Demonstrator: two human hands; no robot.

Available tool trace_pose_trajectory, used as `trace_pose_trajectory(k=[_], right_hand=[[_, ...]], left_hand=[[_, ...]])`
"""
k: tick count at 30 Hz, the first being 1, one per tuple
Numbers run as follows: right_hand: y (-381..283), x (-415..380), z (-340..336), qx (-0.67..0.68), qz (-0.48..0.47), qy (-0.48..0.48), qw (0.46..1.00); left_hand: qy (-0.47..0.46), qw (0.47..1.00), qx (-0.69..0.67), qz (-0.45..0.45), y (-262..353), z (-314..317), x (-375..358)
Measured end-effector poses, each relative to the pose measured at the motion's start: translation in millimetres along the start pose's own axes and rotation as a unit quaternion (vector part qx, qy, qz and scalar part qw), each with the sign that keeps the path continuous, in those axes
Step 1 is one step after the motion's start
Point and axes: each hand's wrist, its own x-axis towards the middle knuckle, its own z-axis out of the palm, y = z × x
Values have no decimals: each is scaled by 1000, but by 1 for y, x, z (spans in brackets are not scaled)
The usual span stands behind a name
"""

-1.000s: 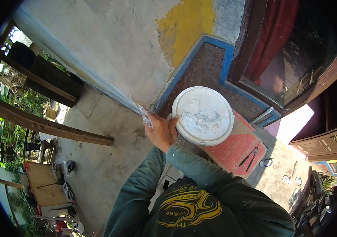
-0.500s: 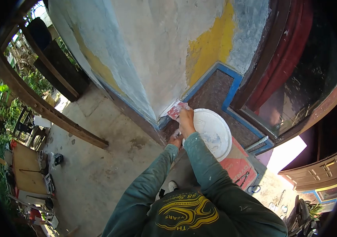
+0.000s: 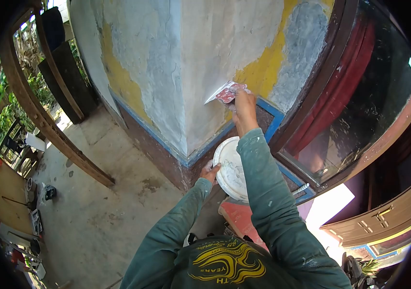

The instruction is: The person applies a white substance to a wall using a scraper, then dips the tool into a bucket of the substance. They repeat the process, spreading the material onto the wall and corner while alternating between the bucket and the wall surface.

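My right hand [image 3: 245,107] is closed around a putty knife [image 3: 225,92] smeared with red and white. Its blade lies against the pale wall [image 3: 205,62], right of the corner and above the blue trim line. Low in front of the wall, my left hand [image 3: 209,172] grips the left rim of a round white lid [image 3: 229,166], thumb on top and fingers underneath. White putty is smeared over the lid's face. My right forearm covers part of the lid's right side.
A red box [image 3: 241,219] stands below the lid. To the right is a dark-framed window with a red curtain [image 3: 333,96]. Curved-looking wooden posts [image 3: 53,123] rise from the concrete floor [image 3: 104,202] at the left. Yellow paint patches [image 3: 263,65] show on the wall.
My right hand has moved up and right along the wall with the putty knife. The lid, in my left hand, has shifted left and slightly down in view. The view has turned a little.
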Motion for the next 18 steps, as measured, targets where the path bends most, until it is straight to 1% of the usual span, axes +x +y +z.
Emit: trace_pose_trajectory(k=[2, 6, 8, 9, 10, 11, 12, 14, 15, 18], right_hand=[[-28, 13, 14, -1, -18, -17, 1000], [-89, 21, 36, -24, -60, -8, 998], [-117, 13, 41, -3, -121, -71, 990], [-126, 6, 41, -3, -121, -70, 990], [-133, -2, 38, -134, -216, -51, 966], [-134, -10, 36, -261, -306, -33, 915], [-126, -14, 33, -260, -303, -35, 916], [-96, -16, 24, -307, -409, -88, 855], [-80, -19, 18, -304, -408, -90, 856], [-31, -47, -1, -351, -397, -111, 841]], left_hand=[[-14, 1000, -9, 3, 5, 6, -6], [-32, 999, -13, 8, 6, 13, -11], [-33, 999, -13, 9, 3, 14, -13], [-27, 999, -17, 13, 2, 14, -14], [-25, 999, -18, 13, 0, 11, -14], [-29, 999, -18, 9, -2, 9, -14], [-31, 999, -17, 4, -4, 6, -15], [-25, 1000, -12, 4, -6, 0, -19], [-23, 1000, -9, 4, -6, -3, -20], [8, 1000, 3, -2, -3, -10, -29]])
